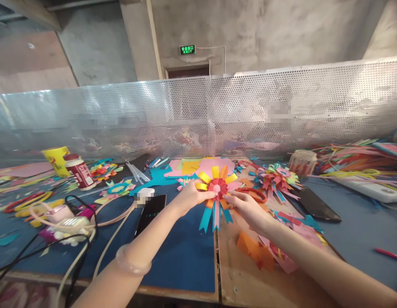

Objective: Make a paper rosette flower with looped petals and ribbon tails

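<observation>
Blue surface, paper sheets at far side. Paper rosette lifted above surface, tails hanging free; my left hand pinches left side, right hand right, probably for steadiness.

One camera alone gives the view, worn on the person's head. It looks out over the left forearm and the right forearm, which enter from the bottom edge and lower right and converge towards the middle. It faces forward and down, slanting across the desk rather than straight onto it, with the near edge low in view. The paper flower sits just right of centre, within arm's reach. Farther off, a perforated metal screen spans the full width, and the wall with its small exit sign fills the top, well beyond.
</observation>
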`<state>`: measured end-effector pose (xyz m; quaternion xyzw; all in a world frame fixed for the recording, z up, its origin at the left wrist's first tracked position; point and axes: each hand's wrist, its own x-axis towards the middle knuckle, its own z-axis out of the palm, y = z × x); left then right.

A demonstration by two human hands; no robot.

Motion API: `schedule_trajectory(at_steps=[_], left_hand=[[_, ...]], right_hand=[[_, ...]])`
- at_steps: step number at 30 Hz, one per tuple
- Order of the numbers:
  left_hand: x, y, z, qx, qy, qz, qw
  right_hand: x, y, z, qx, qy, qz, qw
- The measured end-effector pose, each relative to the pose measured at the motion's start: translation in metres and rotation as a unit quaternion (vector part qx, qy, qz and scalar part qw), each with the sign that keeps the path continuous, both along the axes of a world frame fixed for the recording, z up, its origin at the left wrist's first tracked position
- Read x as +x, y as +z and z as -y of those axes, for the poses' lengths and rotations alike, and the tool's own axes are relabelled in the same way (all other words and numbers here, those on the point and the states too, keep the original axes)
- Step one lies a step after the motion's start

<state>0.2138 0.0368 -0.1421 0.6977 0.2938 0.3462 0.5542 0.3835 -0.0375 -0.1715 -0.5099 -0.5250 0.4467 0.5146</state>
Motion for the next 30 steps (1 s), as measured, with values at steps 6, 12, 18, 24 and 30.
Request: schedule_trajectory(at_steps=[6,12,18,24,30], left_hand=[[0.003,0.002,0.006,0.016,-0.015,-0.006,1.0],[0.0,-0.001,0.0,0.028,-0.009,-0.012,0.999],[-0.007,0.006,-0.002,0.026,0.013,0.023,0.999],[-0.011,0.009,-0.004,0.03,0.047,0.04,0.998],[-0.015,0.007,-0.009,0.048,0.052,0.039,0.997]], right_hand=[[-0.007,-0.003,-0.004,0.043,0.018,-0.066,0.997],[-0.01,0.005,-0.008,0.022,0.015,-0.057,0.998],[-0.01,0.008,-0.021,0.034,0.036,-0.041,0.998],[-0.016,0.013,-0.027,0.049,0.053,-0.053,0.996],[-0.021,0.021,-0.03,0.073,0.079,-0.079,0.991]])
